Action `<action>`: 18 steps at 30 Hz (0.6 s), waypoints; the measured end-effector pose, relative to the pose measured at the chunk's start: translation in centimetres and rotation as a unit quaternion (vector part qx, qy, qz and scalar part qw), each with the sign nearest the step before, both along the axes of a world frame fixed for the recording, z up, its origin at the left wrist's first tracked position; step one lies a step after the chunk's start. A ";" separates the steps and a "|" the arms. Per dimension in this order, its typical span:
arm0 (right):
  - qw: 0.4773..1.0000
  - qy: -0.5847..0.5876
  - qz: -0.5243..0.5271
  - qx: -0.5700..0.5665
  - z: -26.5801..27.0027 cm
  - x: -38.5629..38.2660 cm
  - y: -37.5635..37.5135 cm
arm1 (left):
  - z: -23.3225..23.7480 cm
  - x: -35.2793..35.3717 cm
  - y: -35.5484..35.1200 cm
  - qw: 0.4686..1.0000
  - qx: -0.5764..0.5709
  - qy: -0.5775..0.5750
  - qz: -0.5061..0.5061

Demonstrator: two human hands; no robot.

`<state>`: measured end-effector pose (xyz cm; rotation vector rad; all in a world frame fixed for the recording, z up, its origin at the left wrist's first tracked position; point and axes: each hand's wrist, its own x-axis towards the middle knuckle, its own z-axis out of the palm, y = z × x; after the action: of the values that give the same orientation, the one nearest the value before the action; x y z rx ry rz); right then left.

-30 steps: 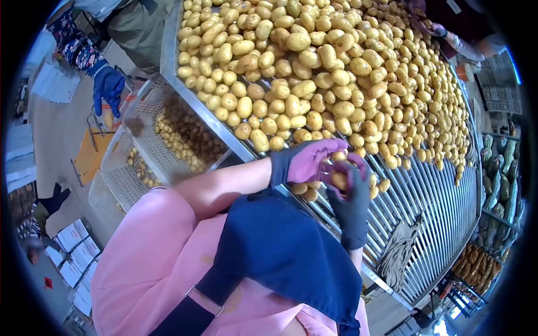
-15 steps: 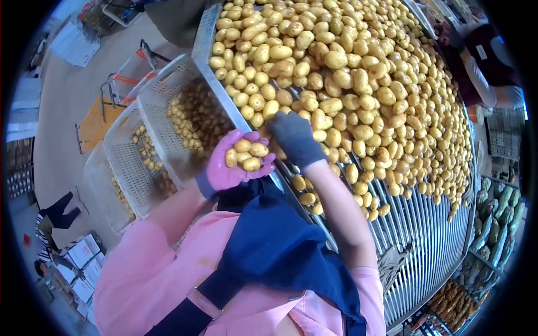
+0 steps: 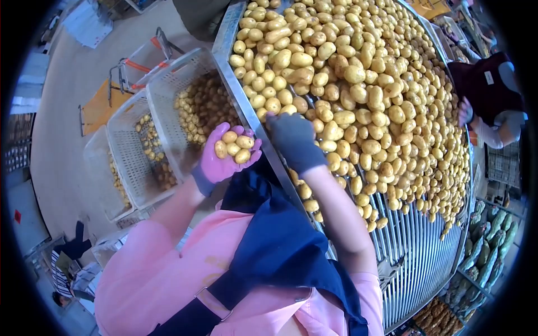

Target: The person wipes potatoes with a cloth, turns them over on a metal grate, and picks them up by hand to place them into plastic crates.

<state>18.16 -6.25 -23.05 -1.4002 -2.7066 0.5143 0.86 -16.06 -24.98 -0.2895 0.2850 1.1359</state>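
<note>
My left hand (image 3: 216, 165), in a pink glove, is cupped palm up around several small yellow potatoes (image 3: 233, 140), beside the metal rim (image 3: 246, 109) of the roller table. My right hand (image 3: 294, 140), in a dark grey glove, is back up over the rim-side edge of the potato pile (image 3: 358, 73). Its fingers are blurred and mostly hidden beneath the hand, so whether they grip a potato does not show. A few potatoes (image 3: 272, 105) lie just beyond its fingertips.
White plastic crates (image 3: 152, 106) with small and brown potatoes stand left of the table. Bare metal rollers (image 3: 412, 252) show at lower right. Another person in dark clothing (image 3: 485, 84) stands across the table. Long green vegetables (image 3: 485, 246) fill a rack at right.
The view has shifted, so the table and crates sit slightly differently. My left hand, still holding the potatoes, has moved left, away from my right hand. The person opposite shows more fully.
</note>
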 end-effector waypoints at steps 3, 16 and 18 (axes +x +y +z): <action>0.997 -0.055 0.043 0.026 0.1 -1.6 -0.6 | 0.6 -0.2 0.1 0.999 -0.012 0.036 0.014; 0.964 0.262 0.004 -0.048 5.9 2.5 -3.7 | 1.0 5.2 1.0 0.970 0.201 -0.123 -0.067; 0.974 0.202 0.034 -0.091 6.0 1.9 -3.7 | 3.5 6.1 1.1 0.999 -0.040 -0.002 -0.032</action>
<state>20.07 -9.97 -17.06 -1.0892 -2.4301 0.9589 7.00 -14.94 -21.49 -0.3515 0.3353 1.0627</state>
